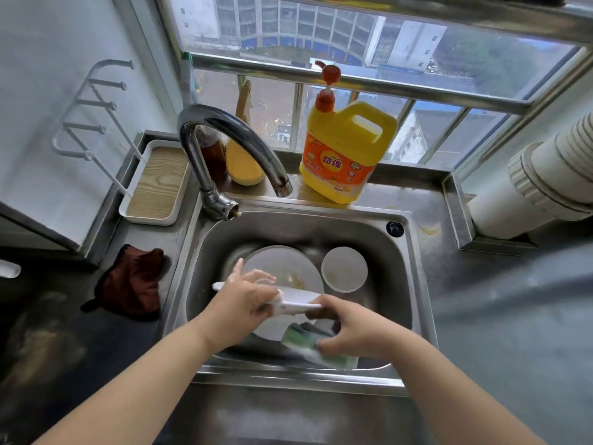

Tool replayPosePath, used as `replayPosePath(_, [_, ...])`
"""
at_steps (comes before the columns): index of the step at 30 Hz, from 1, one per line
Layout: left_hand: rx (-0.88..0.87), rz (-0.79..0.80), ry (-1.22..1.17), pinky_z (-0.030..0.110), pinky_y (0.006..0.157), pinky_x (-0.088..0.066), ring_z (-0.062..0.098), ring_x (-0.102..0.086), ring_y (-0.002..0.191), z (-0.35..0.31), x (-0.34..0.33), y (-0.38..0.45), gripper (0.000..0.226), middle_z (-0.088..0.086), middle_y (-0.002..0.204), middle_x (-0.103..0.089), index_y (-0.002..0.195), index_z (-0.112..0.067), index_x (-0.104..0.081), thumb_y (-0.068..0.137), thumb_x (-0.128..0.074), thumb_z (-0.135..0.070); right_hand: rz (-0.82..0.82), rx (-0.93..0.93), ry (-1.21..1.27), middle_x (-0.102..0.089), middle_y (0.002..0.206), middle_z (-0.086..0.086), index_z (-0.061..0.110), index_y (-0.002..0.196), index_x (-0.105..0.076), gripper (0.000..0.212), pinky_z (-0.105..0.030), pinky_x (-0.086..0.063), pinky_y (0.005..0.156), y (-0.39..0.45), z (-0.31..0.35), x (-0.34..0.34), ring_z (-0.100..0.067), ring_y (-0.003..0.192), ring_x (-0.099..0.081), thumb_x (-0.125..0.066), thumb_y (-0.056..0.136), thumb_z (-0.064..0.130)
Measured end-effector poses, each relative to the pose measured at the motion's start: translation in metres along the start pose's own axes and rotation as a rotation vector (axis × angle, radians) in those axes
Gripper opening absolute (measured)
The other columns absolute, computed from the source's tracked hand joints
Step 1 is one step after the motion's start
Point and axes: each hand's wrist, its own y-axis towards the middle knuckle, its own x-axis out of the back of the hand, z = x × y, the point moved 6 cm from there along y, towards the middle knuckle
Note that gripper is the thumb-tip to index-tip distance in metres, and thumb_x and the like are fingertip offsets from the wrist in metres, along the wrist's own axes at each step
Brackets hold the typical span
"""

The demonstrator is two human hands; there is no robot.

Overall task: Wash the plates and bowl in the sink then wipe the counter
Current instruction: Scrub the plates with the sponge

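My left hand [245,297] grips a white plate [295,304] by its rim, holding it nearly edge-on above the steel sink [205,252]. A green and white sponge [316,346] is pressed under that plate by my right hand [349,329]. Below lies a second white plate [282,264] with yellowish stains, flat on the sink bottom. A small white bowl [344,268] stands to its right in the basin.
The curved tap [224,146] arches over the sink's back left, no water running. A yellow detergent jug [345,149] stands on the back ledge. A dark red cloth [134,281] lies on the counter left of the sink, behind it a wood-lined tray [157,184].
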Motion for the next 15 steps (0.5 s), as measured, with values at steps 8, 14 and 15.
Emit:
replayPosePath(8, [0.431,-0.153,-0.259,0.039,0.115,-0.023,0.013,-0.028,0.132,0.039,-0.019,-0.03,0.012,-0.008,0.139,-0.045,0.07,-0.028,-0.065,0.075,-0.074,-0.032,-0.066,-0.021,0.024,-0.065,0.094,0.019,0.039,0.102,-0.056,0.039,-0.025,-0.054,0.074,0.017,-0.006,-0.001,-0.014,0.08,-0.063,-0.069,0.066,0.029])
replayPosePath(14, [0.974,-0.317,-1.118,0.038,0.089,-0.05,0.028,-0.043,0.127,0.049,-0.05,-0.041,0.053,0.005,0.149,-0.033,0.123,-0.029,-0.056,0.075,-0.061,-0.006,-0.061,-0.036,-0.039,-0.068,0.099,0.002,0.041,0.106,-0.053,0.05,-0.038,-0.057,0.078,0.029,-0.012,0.008,-0.022,0.084,-0.067,-0.067,0.058,0.039])
replayPosePath(15, [1.047,-0.389,-1.369,0.039,0.076,-0.056,0.031,-0.052,0.115,0.05,-0.058,-0.039,0.052,0.011,0.138,-0.044,0.127,-0.022,-0.051,0.078,-0.056,-0.006,-0.057,-0.036,-0.052,-0.068,0.099,0.001,0.041,0.106,-0.053,0.051,-0.038,-0.057,0.076,0.03,-0.013,0.008,-0.022,0.083,-0.067,-0.067,0.058,0.039])
